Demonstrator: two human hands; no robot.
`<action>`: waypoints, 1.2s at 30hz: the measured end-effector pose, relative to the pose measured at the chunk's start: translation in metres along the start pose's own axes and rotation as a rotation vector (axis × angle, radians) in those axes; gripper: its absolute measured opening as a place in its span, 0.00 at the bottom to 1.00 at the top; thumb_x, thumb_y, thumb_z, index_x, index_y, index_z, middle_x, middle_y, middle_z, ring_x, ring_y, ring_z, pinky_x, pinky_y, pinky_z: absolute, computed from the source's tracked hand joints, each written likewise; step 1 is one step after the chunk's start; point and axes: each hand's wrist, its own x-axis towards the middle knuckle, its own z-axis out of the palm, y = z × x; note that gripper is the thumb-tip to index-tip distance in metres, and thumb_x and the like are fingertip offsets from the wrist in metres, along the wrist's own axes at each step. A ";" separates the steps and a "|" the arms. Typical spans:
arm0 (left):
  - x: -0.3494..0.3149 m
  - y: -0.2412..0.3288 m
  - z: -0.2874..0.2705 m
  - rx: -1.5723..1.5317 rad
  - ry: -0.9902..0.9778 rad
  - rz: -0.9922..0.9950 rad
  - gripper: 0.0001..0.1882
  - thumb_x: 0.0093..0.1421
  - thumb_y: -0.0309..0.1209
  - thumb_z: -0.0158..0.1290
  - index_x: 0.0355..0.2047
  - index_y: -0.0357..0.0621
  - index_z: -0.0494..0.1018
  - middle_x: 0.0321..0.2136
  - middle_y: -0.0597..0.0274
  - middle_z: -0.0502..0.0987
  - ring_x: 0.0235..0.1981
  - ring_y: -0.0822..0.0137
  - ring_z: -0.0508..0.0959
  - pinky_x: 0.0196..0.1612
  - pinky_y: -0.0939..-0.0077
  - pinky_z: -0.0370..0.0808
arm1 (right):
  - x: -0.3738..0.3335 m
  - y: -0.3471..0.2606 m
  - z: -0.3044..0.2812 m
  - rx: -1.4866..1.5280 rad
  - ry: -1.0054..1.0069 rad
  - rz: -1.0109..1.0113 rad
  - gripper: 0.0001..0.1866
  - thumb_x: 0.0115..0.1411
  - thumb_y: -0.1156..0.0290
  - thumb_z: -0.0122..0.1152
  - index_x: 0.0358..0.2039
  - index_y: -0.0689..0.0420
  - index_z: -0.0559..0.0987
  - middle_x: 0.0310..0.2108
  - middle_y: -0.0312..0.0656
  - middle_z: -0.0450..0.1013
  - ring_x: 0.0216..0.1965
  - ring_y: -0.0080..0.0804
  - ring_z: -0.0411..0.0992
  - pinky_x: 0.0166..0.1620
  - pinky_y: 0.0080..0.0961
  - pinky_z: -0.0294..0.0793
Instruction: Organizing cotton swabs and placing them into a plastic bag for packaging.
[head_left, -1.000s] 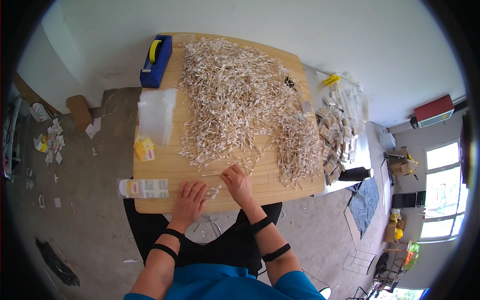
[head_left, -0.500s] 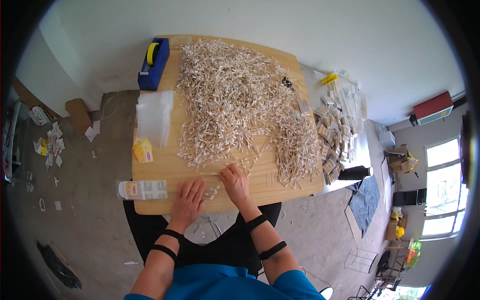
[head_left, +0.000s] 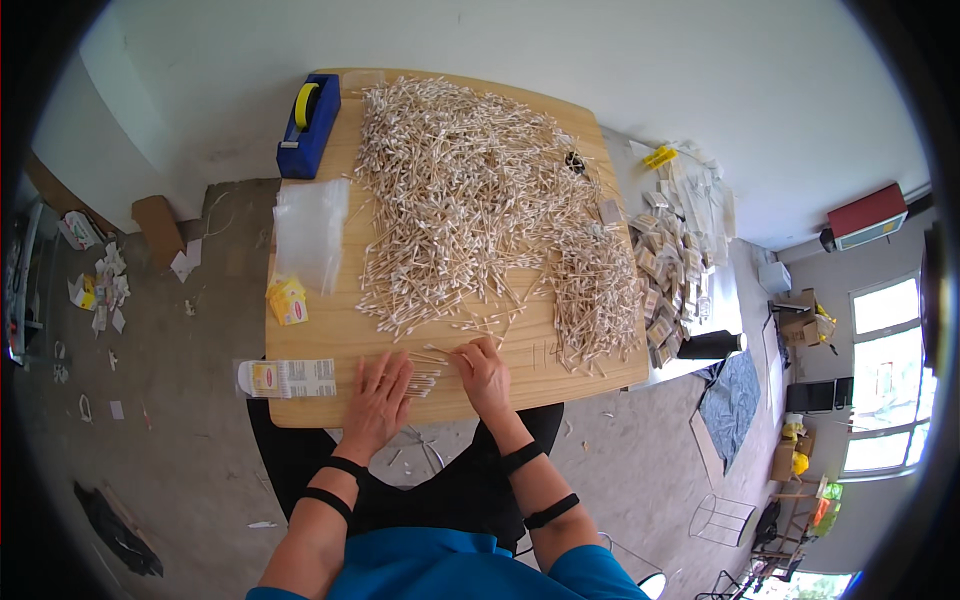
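Observation:
My left hand (head_left: 376, 405) lies with fingers stretched out on the wooden table, beside a small row of cotton swabs (head_left: 424, 380). The fingertips rest along the row's left end. Just right of that row, my right hand (head_left: 486, 380) is closed in a pinch at the near edge of a large pile of cotton swabs (head_left: 450, 190). A single swab (head_left: 432, 348) points leftward from its fingertips. Left of my left hand lies a clear packet with a yellow and white label card (head_left: 290, 378). Yellow label cards (head_left: 288, 302) sit farther up the table's left side.
A blue tape dispenser (head_left: 308, 128) stands at the far left corner, above a stack of clear plastic bags (head_left: 310, 235). A smaller swab heap (head_left: 595, 300) covers the right side. Packed bundles (head_left: 665, 270) and a black cylinder (head_left: 712, 346) lie on a white surface beyond the right edge.
My right hand has shifted a little to the right, away from the row of swabs. My left hand stays nearly in place beside the row.

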 end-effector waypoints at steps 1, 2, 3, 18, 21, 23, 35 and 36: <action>0.000 0.000 0.000 -0.002 -0.001 0.001 0.34 0.60 0.37 0.53 0.66 0.46 0.59 0.68 0.61 0.57 0.69 0.56 0.54 0.71 0.44 0.44 | 0.001 0.000 -0.002 0.005 -0.016 0.030 0.06 0.56 0.69 0.65 0.34 0.53 0.80 0.33 0.41 0.72 0.32 0.44 0.75 0.33 0.35 0.75; 0.001 0.000 0.000 0.004 -0.005 0.001 0.34 0.59 0.36 0.53 0.66 0.47 0.59 0.69 0.62 0.56 0.69 0.55 0.54 0.71 0.43 0.44 | 0.002 -0.001 -0.004 0.009 -0.032 0.060 0.05 0.56 0.69 0.64 0.33 0.53 0.79 0.33 0.41 0.73 0.33 0.44 0.75 0.33 0.36 0.75; 0.002 0.000 -0.001 0.010 -0.008 0.001 0.34 0.59 0.36 0.53 0.66 0.47 0.58 0.69 0.62 0.56 0.70 0.55 0.53 0.71 0.41 0.43 | 0.002 0.001 -0.004 0.008 -0.033 0.062 0.05 0.56 0.69 0.64 0.33 0.53 0.79 0.33 0.41 0.73 0.33 0.44 0.75 0.33 0.36 0.75; 0.004 0.001 -0.004 0.006 -0.007 0.011 0.34 0.58 0.36 0.55 0.65 0.48 0.60 0.68 0.65 0.58 0.69 0.56 0.54 0.72 0.45 0.43 | 0.014 -0.011 -0.007 -0.013 -0.062 -0.045 0.04 0.57 0.72 0.64 0.32 0.55 0.78 0.33 0.41 0.73 0.34 0.45 0.75 0.34 0.37 0.74; 0.001 0.001 -0.001 0.000 0.000 0.012 0.34 0.58 0.36 0.55 0.65 0.48 0.60 0.67 0.65 0.59 0.68 0.57 0.55 0.72 0.46 0.44 | 0.015 -0.013 -0.005 -0.001 -0.015 -0.048 0.04 0.59 0.70 0.61 0.32 0.54 0.76 0.33 0.41 0.72 0.34 0.45 0.75 0.35 0.38 0.74; 0.001 0.001 0.000 -0.003 0.002 0.014 0.34 0.58 0.36 0.55 0.64 0.48 0.61 0.66 0.65 0.60 0.68 0.57 0.55 0.72 0.46 0.44 | 0.019 -0.011 -0.003 -0.033 -0.065 -0.003 0.04 0.60 0.70 0.60 0.33 0.55 0.75 0.34 0.42 0.73 0.34 0.46 0.74 0.36 0.39 0.74; 0.002 0.000 -0.002 0.010 -0.007 0.014 0.32 0.60 0.36 0.53 0.65 0.48 0.60 0.67 0.63 0.59 0.69 0.57 0.53 0.72 0.46 0.43 | 0.012 -0.006 0.015 0.248 -0.176 -0.047 0.05 0.57 0.76 0.61 0.34 0.62 0.76 0.28 0.48 0.74 0.32 0.46 0.74 0.35 0.36 0.73; 0.003 0.000 -0.002 0.004 -0.014 0.015 0.32 0.60 0.36 0.53 0.65 0.48 0.60 0.67 0.62 0.59 0.70 0.56 0.53 0.72 0.46 0.43 | 0.012 -0.005 0.014 0.247 -0.169 -0.044 0.05 0.57 0.76 0.61 0.34 0.62 0.76 0.28 0.48 0.74 0.32 0.46 0.74 0.35 0.36 0.73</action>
